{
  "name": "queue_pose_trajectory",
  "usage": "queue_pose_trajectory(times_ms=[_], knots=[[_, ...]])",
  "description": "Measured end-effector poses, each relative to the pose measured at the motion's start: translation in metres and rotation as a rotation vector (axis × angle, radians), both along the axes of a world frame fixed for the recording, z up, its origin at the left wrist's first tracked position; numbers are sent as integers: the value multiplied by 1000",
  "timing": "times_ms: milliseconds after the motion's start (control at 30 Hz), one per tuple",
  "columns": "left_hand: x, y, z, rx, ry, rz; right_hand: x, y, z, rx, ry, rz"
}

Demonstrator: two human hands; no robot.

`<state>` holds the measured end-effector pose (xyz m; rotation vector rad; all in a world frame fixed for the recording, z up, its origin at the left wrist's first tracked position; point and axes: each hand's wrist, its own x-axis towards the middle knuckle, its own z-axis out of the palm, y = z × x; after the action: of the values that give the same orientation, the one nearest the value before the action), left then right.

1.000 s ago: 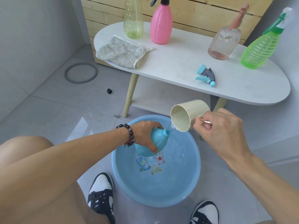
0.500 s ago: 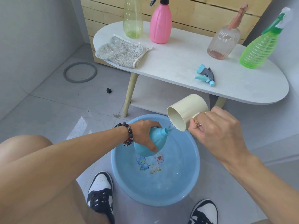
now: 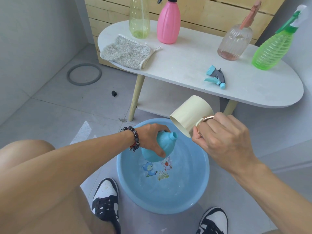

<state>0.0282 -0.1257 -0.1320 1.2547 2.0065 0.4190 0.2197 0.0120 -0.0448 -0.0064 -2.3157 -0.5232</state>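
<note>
Over the blue basin (image 3: 194,198), the left hand (image 3: 151,136) grips the blue bottle (image 3: 163,146) round its belly, neck angled up at the cream cup (image 3: 191,114), which the right hand (image 3: 222,139) holds by its handle, tipped just above. Pouring well likely needs the cup's lip centred over the narrow opening, tilting slowly

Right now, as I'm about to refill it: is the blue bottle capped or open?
Open: the blue bottle shows a bare neck, no cap; a sprayer head lies on the table.
</note>
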Motion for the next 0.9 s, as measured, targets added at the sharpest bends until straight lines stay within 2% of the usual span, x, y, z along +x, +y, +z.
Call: queue_pose_trajectory(times_ms=[67,133,267,367,433,533,633,733,800,900], knots=[[0,1,-1,-2,4,7,-1,4,-6,-69,-16,-19],[-2,1,-3,-21,22,24,-4,14,-15,-243,-102,-110],[-7,1,-9,-7,54,115,-18,40,-50,-784,-499,-555],[-12,0,-8,19,71,184,-21,36,-103,-1034,-705,-669],[-15,-1,-7,30,80,210,-16,22,-140,-1058,-844,-725],[-18,-3,-7,44,76,253,0,-1,-184,-985,-975,-806],[-20,-4,-5,63,85,281,11,-21,-209,-843,-1009,-797],[-22,-4,-4,77,86,285,14,-42,-223,-810,-1021,-751],[-22,-5,-3,76,85,291,14,-52,-230,-869,-975,-721],[-22,-5,-3,68,78,292,7,-52,-231,-1141,-828,-707]])
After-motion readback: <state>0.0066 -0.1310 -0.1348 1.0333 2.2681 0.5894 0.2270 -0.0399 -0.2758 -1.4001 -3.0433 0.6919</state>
